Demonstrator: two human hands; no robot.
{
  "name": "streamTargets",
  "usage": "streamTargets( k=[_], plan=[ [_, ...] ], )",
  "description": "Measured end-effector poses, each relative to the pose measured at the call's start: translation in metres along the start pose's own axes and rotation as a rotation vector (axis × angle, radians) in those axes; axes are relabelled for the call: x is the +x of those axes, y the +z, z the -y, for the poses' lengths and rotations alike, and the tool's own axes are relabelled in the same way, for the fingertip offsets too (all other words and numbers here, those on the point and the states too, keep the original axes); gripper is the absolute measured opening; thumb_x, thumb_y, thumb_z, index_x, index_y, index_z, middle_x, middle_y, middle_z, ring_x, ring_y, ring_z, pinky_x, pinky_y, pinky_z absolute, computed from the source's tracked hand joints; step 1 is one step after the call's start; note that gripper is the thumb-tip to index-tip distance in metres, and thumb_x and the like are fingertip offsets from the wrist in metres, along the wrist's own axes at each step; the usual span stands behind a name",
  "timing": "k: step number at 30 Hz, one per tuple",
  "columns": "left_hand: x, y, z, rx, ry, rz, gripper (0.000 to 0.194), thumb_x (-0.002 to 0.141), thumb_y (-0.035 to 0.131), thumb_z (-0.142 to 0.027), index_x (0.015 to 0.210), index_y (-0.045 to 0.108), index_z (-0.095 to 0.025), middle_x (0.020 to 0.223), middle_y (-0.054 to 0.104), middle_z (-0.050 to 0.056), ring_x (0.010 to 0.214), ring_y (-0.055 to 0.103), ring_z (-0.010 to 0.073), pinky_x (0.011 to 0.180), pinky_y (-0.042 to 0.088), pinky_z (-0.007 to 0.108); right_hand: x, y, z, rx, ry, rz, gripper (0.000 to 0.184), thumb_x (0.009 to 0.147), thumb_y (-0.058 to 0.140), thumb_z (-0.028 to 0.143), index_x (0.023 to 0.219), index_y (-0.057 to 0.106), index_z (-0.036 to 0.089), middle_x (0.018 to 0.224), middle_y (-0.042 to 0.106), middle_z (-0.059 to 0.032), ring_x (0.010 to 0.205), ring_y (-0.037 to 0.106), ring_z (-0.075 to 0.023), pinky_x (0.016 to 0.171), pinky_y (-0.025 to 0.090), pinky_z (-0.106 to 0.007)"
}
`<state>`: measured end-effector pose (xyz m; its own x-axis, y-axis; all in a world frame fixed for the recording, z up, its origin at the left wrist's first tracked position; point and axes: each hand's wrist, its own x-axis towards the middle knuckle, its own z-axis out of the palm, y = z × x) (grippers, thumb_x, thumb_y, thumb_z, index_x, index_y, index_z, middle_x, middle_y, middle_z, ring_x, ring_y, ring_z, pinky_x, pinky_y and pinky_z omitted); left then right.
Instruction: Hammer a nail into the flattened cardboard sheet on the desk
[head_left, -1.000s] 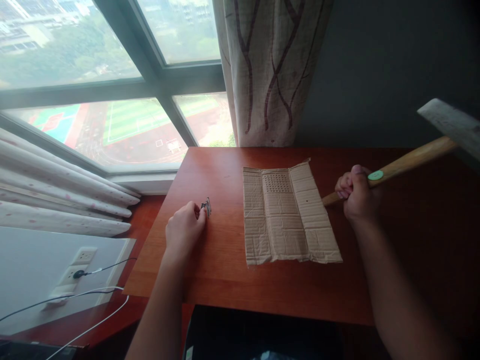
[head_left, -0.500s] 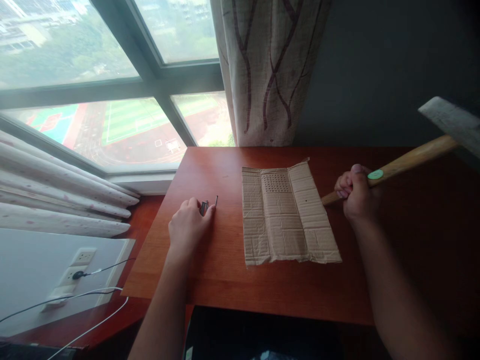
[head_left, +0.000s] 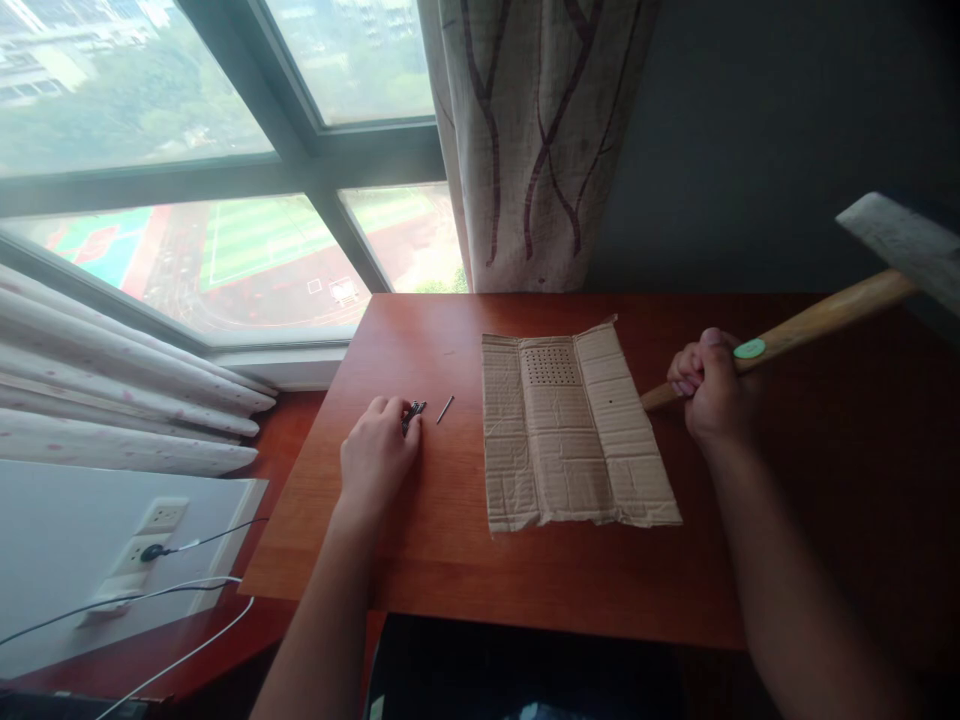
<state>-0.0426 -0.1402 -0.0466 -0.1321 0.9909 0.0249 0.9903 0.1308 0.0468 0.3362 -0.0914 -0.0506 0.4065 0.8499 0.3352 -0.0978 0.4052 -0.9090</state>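
Note:
On the left part of the table, my left hand [head_left: 376, 445] is closed around a small bunch of nails [head_left: 414, 412], whose ends show between thumb and forefinger; the rest is hidden by the fingers. A single nail [head_left: 445, 409] lies on the tabletop just right of that hand, apart from it. My right hand [head_left: 709, 388] grips the wooden handle of a hammer [head_left: 829, 310], with its metal head raised at the far right, partly out of view. Between my hands lies a creased cardboard piece [head_left: 570, 440], with a patch of small holes near its far edge.
The reddish wooden table [head_left: 427, 560] meets a patterned curtain [head_left: 540, 150] and a dark wall at its far edge. Windows stand at the left, with a gathered curtain [head_left: 112, 380]. Below are wall sockets [head_left: 142, 550] with cables running beside the table.
A nail by my left thumb has come away and now lies tilted, farther right on the table. The bunch of nails has turned slightly. My right hand and the hammer stay put.

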Motion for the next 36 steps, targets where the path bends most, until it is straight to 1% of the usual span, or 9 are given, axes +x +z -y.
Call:
streamTargets(
  k=[7, 13, 18, 22, 26, 29, 33, 36],
  plan=[
    [0.004, 0.004, 0.004, -0.043, 0.120, -0.037, 0.021, 0.099, 0.051, -0.034, 0.106, 0.068, -0.024, 0.110, 0.069, 0.004, 0.091, 0.068, 0.0224, 0.064, 0.041, 0.030, 0.001, -0.001, -0.001, -0.005, -0.012, 0.007, 0.051, 0.090, 0.070, 0.046, 0.056, 0.039, 0.023, 0.044, 0.032, 0.0080, 0.036, 0.029, -0.0076, 0.035, 0.023, -0.025],
    [0.015, 0.008, 0.001, -0.076, 0.200, -0.024, 0.020, 0.099, 0.053, -0.032, 0.107, 0.069, -0.023, 0.108, 0.069, 0.004, 0.087, 0.068, 0.0202, 0.065, 0.043, 0.030, 0.000, 0.000, 0.000, -0.006, 0.001, 0.009, 0.051, 0.088, 0.071, 0.047, 0.057, 0.040, 0.022, 0.044, 0.031, 0.0086, 0.036, 0.031, -0.0060, 0.035, 0.023, -0.024],
    [0.021, 0.010, -0.003, -0.089, 0.255, -0.040, 0.020, 0.099, 0.053, -0.031, 0.106, 0.070, -0.023, 0.107, 0.069, 0.005, 0.089, 0.067, 0.0217, 0.067, 0.044, 0.030, 0.000, -0.001, 0.000, -0.010, -0.005, 0.012, 0.052, 0.090, 0.070, 0.046, 0.057, 0.039, 0.022, 0.045, 0.031, 0.0082, 0.036, 0.031, -0.0064, 0.035, 0.023, -0.024],
    [0.017, 0.010, -0.008, -0.120, 0.270, -0.095, 0.020, 0.097, 0.055, -0.030, 0.110, 0.069, -0.023, 0.111, 0.069, 0.007, 0.099, 0.066, 0.0243, 0.072, 0.046, 0.031, 0.000, -0.001, 0.000, -0.011, -0.014, 0.015, 0.051, 0.090, 0.069, 0.045, 0.056, 0.040, 0.022, 0.044, 0.031, 0.0079, 0.036, 0.030, -0.0070, 0.035, 0.022, -0.025],
    [0.010, 0.007, -0.015, -0.147, 0.255, -0.126, 0.019, 0.098, 0.055, -0.032, 0.107, 0.069, -0.022, 0.110, 0.069, 0.007, 0.097, 0.065, 0.0241, 0.074, 0.048, 0.032, -0.001, 0.000, 0.001, -0.008, -0.013, 0.005, 0.050, 0.090, 0.069, 0.044, 0.057, 0.040, 0.022, 0.044, 0.032, 0.0080, 0.036, 0.029, -0.0070, 0.035, 0.022, -0.025],
    [0.005, 0.006, -0.020, -0.135, 0.254, -0.089, 0.018, 0.098, 0.056, -0.034, 0.103, 0.069, -0.023, 0.108, 0.068, 0.006, 0.097, 0.066, 0.0235, 0.072, 0.048, 0.031, -0.001, 0.001, 0.002, -0.008, -0.014, 0.007, 0.051, 0.089, 0.070, 0.046, 0.056, 0.039, 0.022, 0.044, 0.032, 0.0083, 0.036, 0.029, -0.0069, 0.036, 0.022, -0.025],
    [-0.001, 0.006, -0.027, -0.101, 0.289, 0.005, 0.020, 0.098, 0.057, -0.039, 0.100, 0.068, -0.023, 0.109, 0.069, 0.005, 0.101, 0.066, 0.0235, 0.070, 0.047, 0.030, -0.001, 0.001, 0.003, -0.013, -0.006, 0.011, 0.052, 0.089, 0.071, 0.047, 0.056, 0.040, 0.023, 0.044, 0.032, 0.0084, 0.036, 0.030, -0.0072, 0.035, 0.022, -0.025],
    [-0.004, 0.008, -0.029, -0.082, 0.304, 0.037, 0.021, 0.101, 0.052, -0.037, 0.101, 0.068, -0.024, 0.113, 0.070, 0.006, 0.103, 0.066, 0.0230, 0.071, 0.047, 0.030, 0.000, -0.001, 0.002, -0.013, -0.011, 0.017, 0.051, 0.089, 0.070, 0.047, 0.056, 0.040, 0.023, 0.044, 0.032, 0.0083, 0.036, 0.030, -0.0075, 0.035, 0.023, -0.025]
  ],
)
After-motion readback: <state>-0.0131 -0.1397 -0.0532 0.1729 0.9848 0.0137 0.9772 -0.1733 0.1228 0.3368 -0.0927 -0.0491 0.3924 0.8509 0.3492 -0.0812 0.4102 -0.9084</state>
